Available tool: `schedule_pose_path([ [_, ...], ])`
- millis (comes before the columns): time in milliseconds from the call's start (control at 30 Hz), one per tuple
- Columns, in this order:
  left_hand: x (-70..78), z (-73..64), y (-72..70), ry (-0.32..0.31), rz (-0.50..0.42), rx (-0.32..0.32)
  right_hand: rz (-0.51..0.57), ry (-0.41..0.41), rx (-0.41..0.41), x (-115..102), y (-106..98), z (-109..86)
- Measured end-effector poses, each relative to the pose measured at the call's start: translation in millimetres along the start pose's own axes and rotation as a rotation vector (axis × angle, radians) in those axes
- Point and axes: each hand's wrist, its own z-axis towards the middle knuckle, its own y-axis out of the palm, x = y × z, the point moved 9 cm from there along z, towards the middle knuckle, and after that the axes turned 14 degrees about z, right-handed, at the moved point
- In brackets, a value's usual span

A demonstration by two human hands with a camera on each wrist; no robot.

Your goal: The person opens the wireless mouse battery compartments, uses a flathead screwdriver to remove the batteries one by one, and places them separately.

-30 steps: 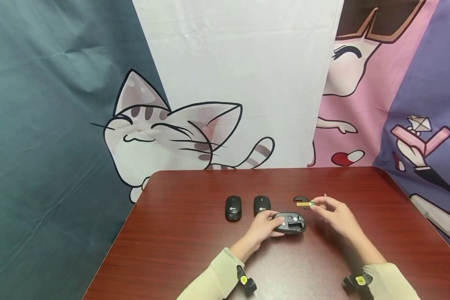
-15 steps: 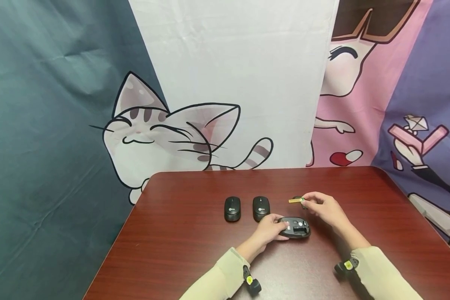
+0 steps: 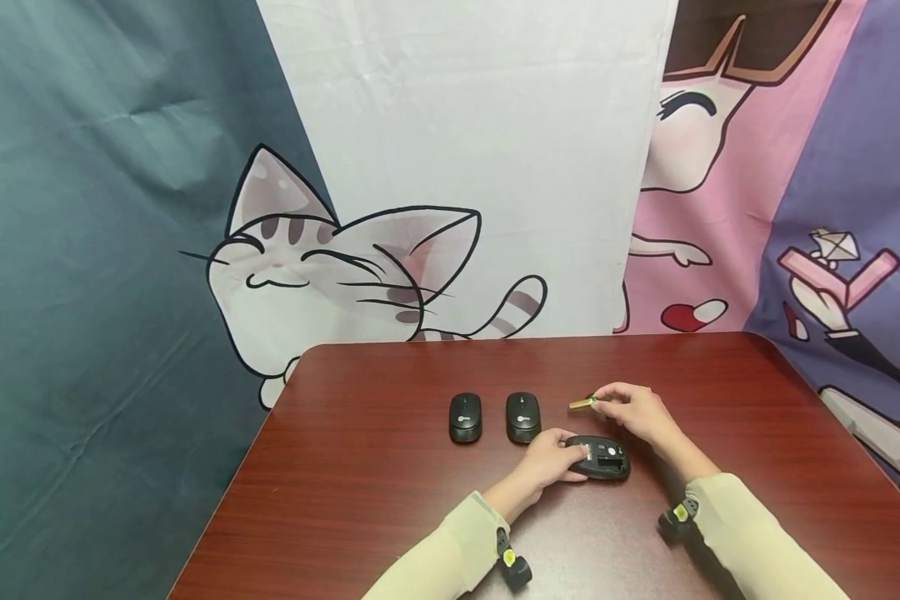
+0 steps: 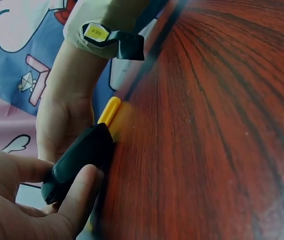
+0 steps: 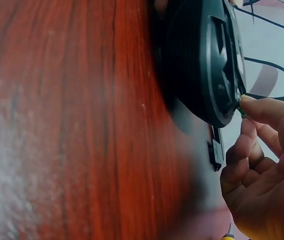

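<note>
My left hand [image 3: 549, 458] grips a black computer mouse [image 3: 615, 469] with its underside up and the battery bay uncovered. The thumb lies over the underside, as the head view shows. Above and to the right, my right hand [image 3: 636, 412] pinches a slim gold battery [image 3: 581, 404] by its green end, apart from the mouse. In the right wrist view the mouse [image 5: 189, 65] hides most of the battery; only its green end shows at the fingertips. A small black piece, seemingly the battery cover [image 5: 216, 150], lies behind the mouse there.
Two more black mice, a left one [image 3: 465, 418] and a right one [image 3: 523, 417], stand upright on the reddish-brown table [image 3: 360, 467]. A yellow rod-like thing [image 4: 110, 111] shows beyond the held mouse in the left wrist view. A cartoon-printed cloth [image 3: 555, 167] hangs behind the table.
Both hands have drawn closer: the left moved right and slightly down with the mouse, the right moved left with the battery. The black cover behind the right hand is now hidden in the head view.
</note>
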Motion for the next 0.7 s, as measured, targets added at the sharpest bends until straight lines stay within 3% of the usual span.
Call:
schedule_pose_path([
  [167,0.0,1.7,1.5,-0.010,0.028,0.004,-0.118,-0.074,-0.012,-5.1,2.4,3.8],
  [333,0.5,5.6,2.8,-0.004,0.093,0.012,-0.205,-0.090,-0.025,-5.7,4.2,6.5],
  [700,5.8,13.1,1.2,0.017,0.361,0.066,-0.306,-0.098,-0.069,0.1,7.8,8.8],
])
